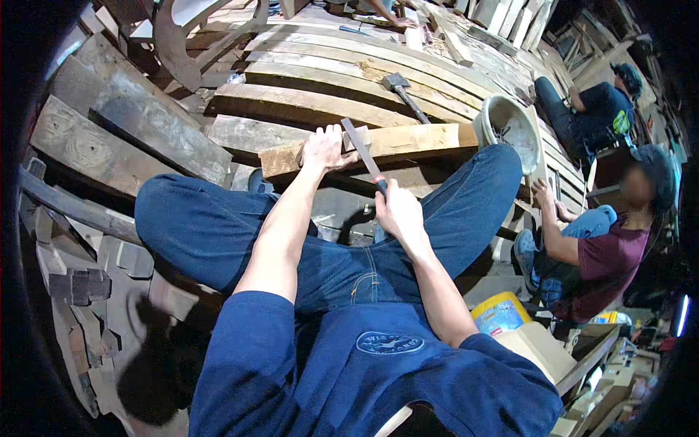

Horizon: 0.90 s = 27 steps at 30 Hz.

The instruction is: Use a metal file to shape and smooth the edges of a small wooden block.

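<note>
My right hand (400, 211) is closed around the red and black handle of a flat metal tool (360, 148) that looks like a file. Its blade slants up and to the left, its upper part beside a small wooden block (356, 138). My left hand (323, 149) grips that block with bent fingers and presses it on top of a squared timber (419, 140). The timber lies crosswise in front of my knees. Part of the block is hidden under my left hand, and exactly where the blade touches it I cannot tell.
A hammer with a blocky head (396, 81) lies on the planks (306, 58) beyond the timber. A grey bucket (510, 120) stands by my right knee, a yellow container (501, 313) by my right elbow. Two people sit at the right; another's hand (402, 22) shows at the far edge.
</note>
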Available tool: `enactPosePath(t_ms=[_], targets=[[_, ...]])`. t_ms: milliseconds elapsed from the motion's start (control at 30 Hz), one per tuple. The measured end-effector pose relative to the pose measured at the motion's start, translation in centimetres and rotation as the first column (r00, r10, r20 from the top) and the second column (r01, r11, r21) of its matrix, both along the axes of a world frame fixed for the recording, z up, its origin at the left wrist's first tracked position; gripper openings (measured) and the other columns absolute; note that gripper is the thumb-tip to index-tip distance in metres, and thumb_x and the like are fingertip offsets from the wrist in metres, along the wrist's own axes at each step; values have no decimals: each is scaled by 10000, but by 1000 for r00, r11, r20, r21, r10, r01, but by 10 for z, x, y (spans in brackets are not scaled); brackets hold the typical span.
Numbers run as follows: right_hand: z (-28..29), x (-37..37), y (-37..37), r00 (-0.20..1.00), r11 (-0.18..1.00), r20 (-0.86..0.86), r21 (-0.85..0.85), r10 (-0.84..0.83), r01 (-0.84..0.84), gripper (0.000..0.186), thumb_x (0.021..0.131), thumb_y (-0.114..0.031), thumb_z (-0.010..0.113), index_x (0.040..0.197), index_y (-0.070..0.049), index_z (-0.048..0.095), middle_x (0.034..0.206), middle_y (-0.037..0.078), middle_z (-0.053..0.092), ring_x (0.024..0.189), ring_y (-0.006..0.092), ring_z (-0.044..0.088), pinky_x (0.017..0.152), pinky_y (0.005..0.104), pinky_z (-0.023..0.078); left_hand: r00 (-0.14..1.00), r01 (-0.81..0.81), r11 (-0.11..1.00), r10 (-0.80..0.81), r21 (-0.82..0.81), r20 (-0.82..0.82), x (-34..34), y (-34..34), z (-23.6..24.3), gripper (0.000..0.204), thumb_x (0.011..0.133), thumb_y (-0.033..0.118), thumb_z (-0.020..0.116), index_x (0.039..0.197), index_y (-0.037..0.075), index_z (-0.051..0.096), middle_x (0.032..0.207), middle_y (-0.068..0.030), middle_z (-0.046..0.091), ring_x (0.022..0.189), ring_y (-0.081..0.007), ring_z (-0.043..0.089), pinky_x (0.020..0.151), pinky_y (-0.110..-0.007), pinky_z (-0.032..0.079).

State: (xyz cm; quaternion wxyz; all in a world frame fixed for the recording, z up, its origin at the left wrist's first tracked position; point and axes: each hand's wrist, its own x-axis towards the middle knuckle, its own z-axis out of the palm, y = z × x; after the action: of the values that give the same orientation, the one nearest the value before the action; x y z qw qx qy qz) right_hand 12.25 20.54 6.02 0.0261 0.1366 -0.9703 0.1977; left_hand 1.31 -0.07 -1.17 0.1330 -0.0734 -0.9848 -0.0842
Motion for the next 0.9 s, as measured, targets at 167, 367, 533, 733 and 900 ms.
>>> enactPosePath(t_ms=[167, 367, 533, 733, 900], targets=[[9, 14, 1, 999, 990, 21, 139, 35, -37, 230, 872, -216, 532, 946, 2, 513, 681, 213, 630, 616, 363, 651, 573, 463, 532, 1000, -15, 1000, 15, 12, 7, -2, -1, 2, 800, 635, 674, 687, 1021, -2, 508, 947, -175, 598, 862, -342, 617, 732, -432, 524], [-24, -38, -24, 967, 984, -238, 168, 95, -55, 178, 870, -187, 524, 911, -14, 511, 627, 152, 611, 518, 312, 638, 477, 410, 534, 994, 46, 999, -46, -1, -95, -9, 3, -14, 729, 649, 658, 703, 955, 28, 501, 883, -157, 602, 802, -324, 619, 696, -427, 523], [-10, -18, -18, 963, 972, -240, 223, 127, -72, 172, 865, -194, 530, 889, -24, 515, 611, 113, 602, 514, 288, 640, 474, 391, 538, 992, -13, 998, 5, -62, -128, -8, -5, -18, 717, 641, 676, 699, 916, 37, 523, 835, -148, 609, 776, -307, 630, 667, -404, 532], [0, -28, -25, 992, 996, -118, 90, 37, -26, 167, 881, -166, 473, 880, -10, 533, 677, 182, 643, 618, 342, 670, 601, 464, 556, 997, 18, 999, -22, -50, -78, -9, 1, -7, 622, 724, 597, 677, 923, 34, 506, 858, -162, 605, 787, -327, 629, 681, -417, 540], [-5, -45, -35, 998, 984, -56, 178, 23, -13, 464, 864, -208, 509, 1247, 52, 472, 802, 269, 626, 635, 388, 663, 569, 458, 552, 999, -27, 998, 25, -55, -43, -14, 2, -21, 281, 799, 267, 618, 944, 51, 512, 900, -144, 608, 820, -314, 630, 717, -436, 525]])
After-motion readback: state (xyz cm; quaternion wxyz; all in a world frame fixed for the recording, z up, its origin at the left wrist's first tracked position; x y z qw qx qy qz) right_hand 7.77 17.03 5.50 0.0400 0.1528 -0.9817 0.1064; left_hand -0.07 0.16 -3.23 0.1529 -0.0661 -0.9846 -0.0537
